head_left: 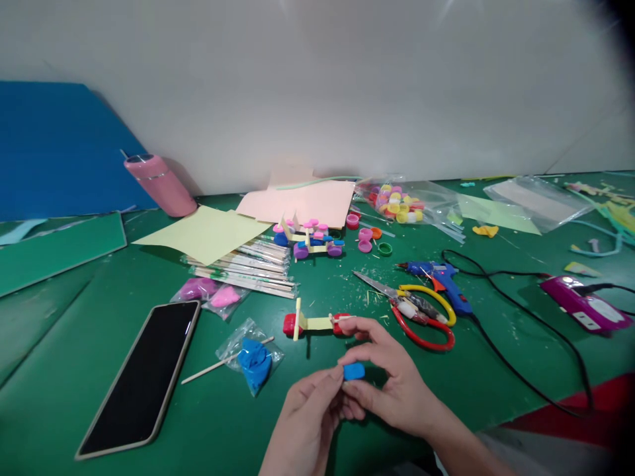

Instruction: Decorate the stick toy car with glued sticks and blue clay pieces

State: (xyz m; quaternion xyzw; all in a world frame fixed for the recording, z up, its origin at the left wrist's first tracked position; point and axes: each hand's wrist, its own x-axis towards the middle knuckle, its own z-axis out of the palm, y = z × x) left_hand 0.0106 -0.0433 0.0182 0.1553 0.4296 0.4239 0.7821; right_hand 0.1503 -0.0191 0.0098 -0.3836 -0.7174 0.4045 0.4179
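A small rounded block of blue clay (354, 371) is held up between my two hands over the near part of the table. My left hand (311, 404) pinches its left end between thumb and fingers. Thumb and fingers of my right hand (391, 373) close round it from the right, with the index finger stretched out above. Just beyond lies a small model bike (317, 324) with red clay wheels and a pale yellow body; the right fingertips overlap its right wheel, and I cannot tell whether they touch. Left of my hands, blue clay (254, 365) sits in an opened plastic wrapper, beside a thin stick (218, 365).
Scissors (417, 305) and a blue glue gun (439, 277) with a trailing cord lie to the right, near a purple power bank (585, 304). A phone (141, 380) is at left. Behind are more model bikes (317, 246), wrapped sticks (248, 268) and a pink tumbler (161, 185).
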